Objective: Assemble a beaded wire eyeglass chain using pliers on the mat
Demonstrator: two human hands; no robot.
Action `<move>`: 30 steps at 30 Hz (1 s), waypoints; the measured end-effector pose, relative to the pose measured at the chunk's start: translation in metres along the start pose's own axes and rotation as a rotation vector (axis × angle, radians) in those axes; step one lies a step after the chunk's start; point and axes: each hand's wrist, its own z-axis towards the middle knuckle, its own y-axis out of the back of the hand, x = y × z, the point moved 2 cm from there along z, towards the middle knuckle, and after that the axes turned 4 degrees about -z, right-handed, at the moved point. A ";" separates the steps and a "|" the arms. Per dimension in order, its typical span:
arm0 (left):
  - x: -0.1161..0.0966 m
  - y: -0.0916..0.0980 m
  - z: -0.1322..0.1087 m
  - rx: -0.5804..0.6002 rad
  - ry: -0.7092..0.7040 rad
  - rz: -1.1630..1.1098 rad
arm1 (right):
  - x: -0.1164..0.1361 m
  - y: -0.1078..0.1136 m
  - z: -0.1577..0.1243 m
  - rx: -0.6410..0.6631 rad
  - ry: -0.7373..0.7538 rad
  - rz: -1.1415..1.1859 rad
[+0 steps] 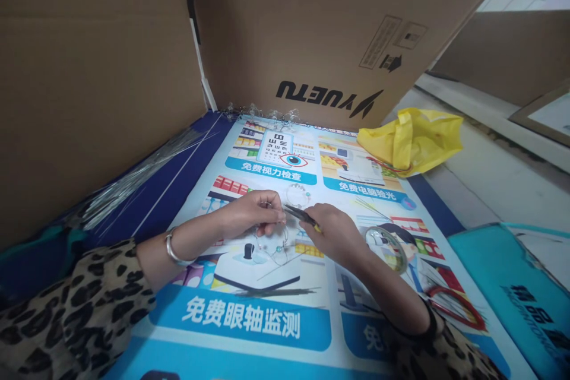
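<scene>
Dark strands [280, 293] lie nearest; just beyond, the left hand [263, 214] pinches a beaded wire piece [279, 248], the right hand [333, 230] wrapped around pliers [299, 212] beside it. The piece looks part-shaped, thin ends seemingly left unfinished. The surface [214, 362] leaves some room nearside; cardboard walls [267, 29] bound its far and left edges

2 tan sleeves [91, 303] are patterned with dark leopard spots; 1 silver bangle [171, 249] and 1 black band [431, 320] are worn.
</scene>
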 end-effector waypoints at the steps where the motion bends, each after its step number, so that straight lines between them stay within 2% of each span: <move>1: 0.000 0.000 0.000 0.008 0.003 -0.003 | 0.001 0.000 0.000 0.015 -0.013 -0.011; 3: 0.001 -0.001 0.000 -0.003 0.014 -0.008 | 0.003 0.002 -0.001 0.046 -0.042 -0.033; 8: 0.002 -0.001 0.003 -0.144 0.033 0.008 | 0.007 0.002 -0.003 0.068 -0.070 -0.034; 11: 0.003 -0.003 0.004 -0.183 0.044 -0.017 | 0.009 -0.003 -0.002 0.062 -0.094 -0.028; 20: 0.007 -0.006 0.002 -0.188 0.007 -0.094 | 0.013 -0.014 -0.001 0.050 -0.110 -0.020; 26: 0.007 -0.007 0.002 -0.084 0.044 -0.128 | 0.013 -0.010 -0.001 0.047 -0.085 -0.030; 30: 0.005 -0.006 0.001 -0.064 0.029 -0.097 | 0.012 -0.009 -0.001 0.012 -0.064 -0.012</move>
